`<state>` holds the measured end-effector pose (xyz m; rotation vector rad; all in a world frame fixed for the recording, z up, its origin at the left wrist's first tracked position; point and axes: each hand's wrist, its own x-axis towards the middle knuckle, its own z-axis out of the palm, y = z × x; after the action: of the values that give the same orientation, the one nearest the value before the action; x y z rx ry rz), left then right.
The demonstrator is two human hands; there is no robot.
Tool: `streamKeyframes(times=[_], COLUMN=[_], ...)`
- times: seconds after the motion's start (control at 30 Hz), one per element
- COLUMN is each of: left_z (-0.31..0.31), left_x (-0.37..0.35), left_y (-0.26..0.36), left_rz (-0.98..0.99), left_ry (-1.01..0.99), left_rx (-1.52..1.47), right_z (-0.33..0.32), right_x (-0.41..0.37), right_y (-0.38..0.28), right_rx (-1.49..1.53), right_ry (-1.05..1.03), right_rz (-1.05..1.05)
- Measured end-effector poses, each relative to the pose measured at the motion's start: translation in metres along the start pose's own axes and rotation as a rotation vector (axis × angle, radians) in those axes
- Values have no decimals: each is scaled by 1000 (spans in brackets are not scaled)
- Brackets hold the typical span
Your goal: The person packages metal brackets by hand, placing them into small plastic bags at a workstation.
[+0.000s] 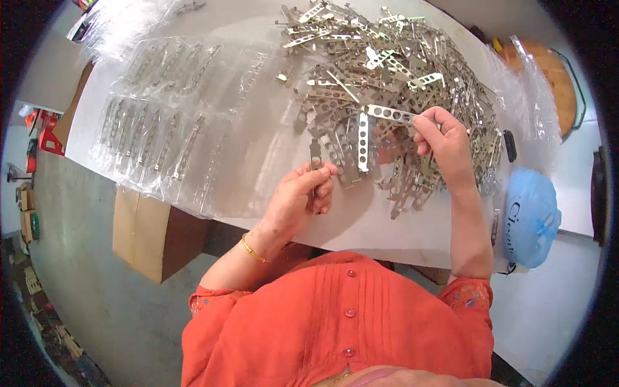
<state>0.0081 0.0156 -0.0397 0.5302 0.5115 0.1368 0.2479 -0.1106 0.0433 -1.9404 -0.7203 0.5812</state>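
My left hand is closed around a dark flat metal strip that points up and away from me. Between the thumb and fingers of my right hand is a shiny perforated metal strip, its row of round holes facing me and its free end toward the left. A large heap of similar metal strips spreads over the table behind and beside my right hand. Just below the held strip, another bright perforated strip lies at the heap's near edge.
Clear plastic sleeves holding rows of strips cover the left of the white table. More plastic film lies at the back left. A blue bag hangs at the right edge. A cardboard box stands below the left edge.
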Motion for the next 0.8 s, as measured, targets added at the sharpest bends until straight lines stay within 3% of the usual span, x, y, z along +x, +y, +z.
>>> streamKeyframes(times=[0.17, 0.4, 0.5, 0.8], left_z=[11, 24, 20, 20], left_x=[3, 11, 13, 14], left_y=[-2, -7, -12, -21], left_rz=[-1, 50, 29, 53], left_ry=[4, -45, 13, 15], left_rx=[43, 101, 82, 98], right_z=[-3, 6, 9, 23], right_x=[-24, -44, -45, -51], right_y=[12, 20, 24, 41], right_rx=[254, 188, 294, 447], right_ry=[-122, -324, -373, -284], right_rz=[164, 174, 210, 143])
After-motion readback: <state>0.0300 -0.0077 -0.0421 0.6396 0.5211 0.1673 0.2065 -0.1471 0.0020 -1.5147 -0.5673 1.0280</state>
